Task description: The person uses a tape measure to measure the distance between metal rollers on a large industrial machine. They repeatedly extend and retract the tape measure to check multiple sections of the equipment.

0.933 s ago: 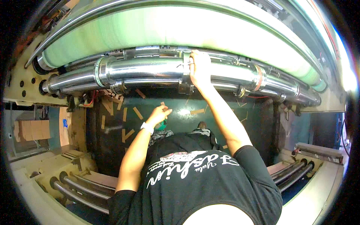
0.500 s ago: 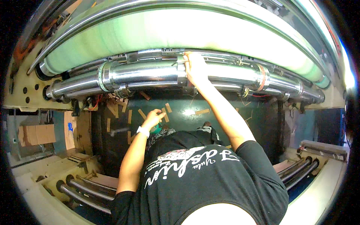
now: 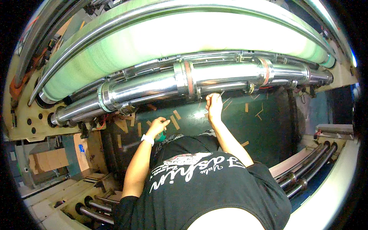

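My right hand is closed with a thin, dark metal piece sticking out of its fingertips; its kind is too small to make out. It is just below a long polished metal roller. On the roller's middle sits a metal collar with a reddish band. My left hand, a white band at its wrist, is held low before my body. Its fingers curl over a green, rounded thing, mostly hidden by the hand.
A wide, pale green roller spans the machine behind the metal roller. More collars sit along the metal roller. Several brown strips lie on the dark green floor. Metal rollers in a frame stand at lower left and lower right.
My right hand has left the middle collar and come down toward me, baring the reddish band. The whole view has turned slightly. My left hand stays low with the green thing.
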### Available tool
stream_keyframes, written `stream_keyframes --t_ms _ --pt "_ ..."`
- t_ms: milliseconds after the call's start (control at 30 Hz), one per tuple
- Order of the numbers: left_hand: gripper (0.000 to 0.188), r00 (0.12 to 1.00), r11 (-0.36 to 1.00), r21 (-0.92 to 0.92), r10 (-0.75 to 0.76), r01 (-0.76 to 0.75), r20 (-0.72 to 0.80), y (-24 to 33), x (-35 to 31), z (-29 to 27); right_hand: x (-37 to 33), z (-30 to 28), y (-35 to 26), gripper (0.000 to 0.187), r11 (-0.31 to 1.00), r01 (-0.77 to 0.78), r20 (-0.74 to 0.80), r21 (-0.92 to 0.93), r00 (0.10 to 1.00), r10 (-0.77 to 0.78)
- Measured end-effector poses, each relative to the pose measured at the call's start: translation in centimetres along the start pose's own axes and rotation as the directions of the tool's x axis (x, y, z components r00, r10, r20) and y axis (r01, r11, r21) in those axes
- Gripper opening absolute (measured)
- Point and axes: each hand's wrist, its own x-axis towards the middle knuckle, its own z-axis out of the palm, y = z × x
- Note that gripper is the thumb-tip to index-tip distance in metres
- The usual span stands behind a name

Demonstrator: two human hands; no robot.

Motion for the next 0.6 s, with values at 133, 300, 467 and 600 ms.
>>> stream_keyframes --t_ms 133,300,467,600 --pt "0.049 0.999 0.999 -0.009 -0.037 0.037 -0.009 -4.3 0.8 -0.4 2.1 -2.2 8.3 0.038 0.755 -0.625 0.031 0.200 0.774 0.632" --pt "0.045 0.998 0.997 -0.060 -0.054 0.053 -0.027 -3.5 -1.4 -1.8 3.4 1.0 8.7 0.044 0.657 -0.665 0.217 0.354 0.742 0.634" --pt "0.042 0.992 0.992 -0.059 -0.116 0.112 -0.053 -4.0 -3.4 -2.7 4.4 1.3 11.1 0.049 0.591 -0.718 0.314 0.367 0.694 0.648" --pt "0.043 0.992 0.988 -0.118 -0.108 0.100 -0.069 -4.9 -4.1 -2.6 4.1 2.4 12.1 0.052 0.585 -0.737 0.327 0.337 0.675 0.662"
